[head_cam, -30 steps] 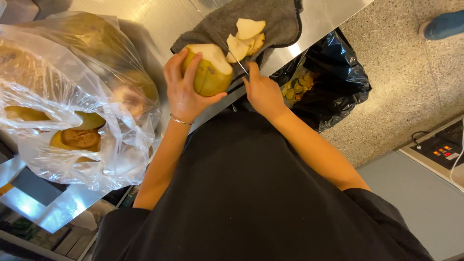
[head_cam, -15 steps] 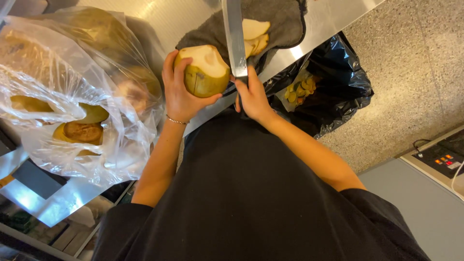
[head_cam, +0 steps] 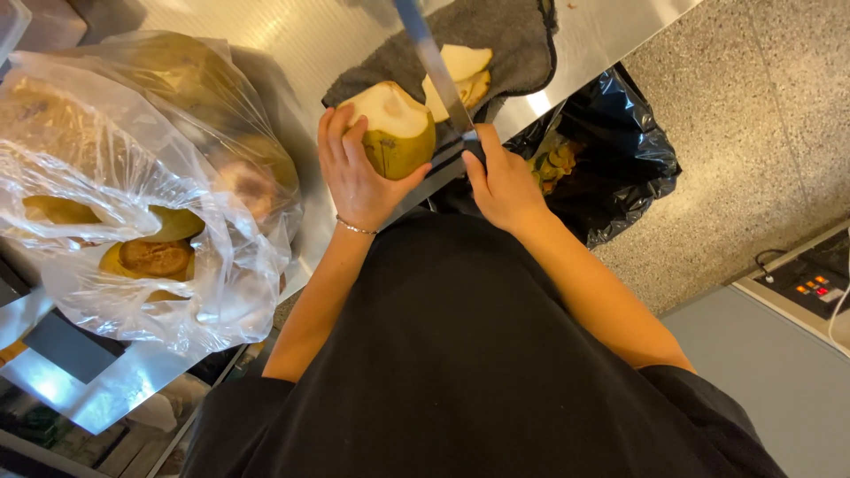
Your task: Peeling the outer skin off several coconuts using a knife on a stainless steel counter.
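My left hand [head_cam: 356, 175] grips a green coconut [head_cam: 396, 130] with one side pared down to white, held over the edge of a steel counter [head_cam: 292, 44]. A bracelet circles that wrist. My right hand [head_cam: 501, 181] is closed on the dark handle of a long knife [head_cam: 434, 62], whose blade rises upright just right of the coconut, clear of the fruit. Behind them, pale husk slices [head_cam: 467, 74] lie on a grey cloth [head_cam: 505, 35].
A clear plastic bag [head_cam: 115, 204] with several green coconuts fills the counter at left. Under the counter's right edge hangs a black bin bag [head_cam: 620, 150] holding husk scraps. Speckled floor lies at right, a device with red lights [head_cam: 810, 288] near the lower right.
One second ago the knife was low beside the coconut near the cloth. My right hand has since lifted it so the blade stands upright. The coconut stays in my left hand.
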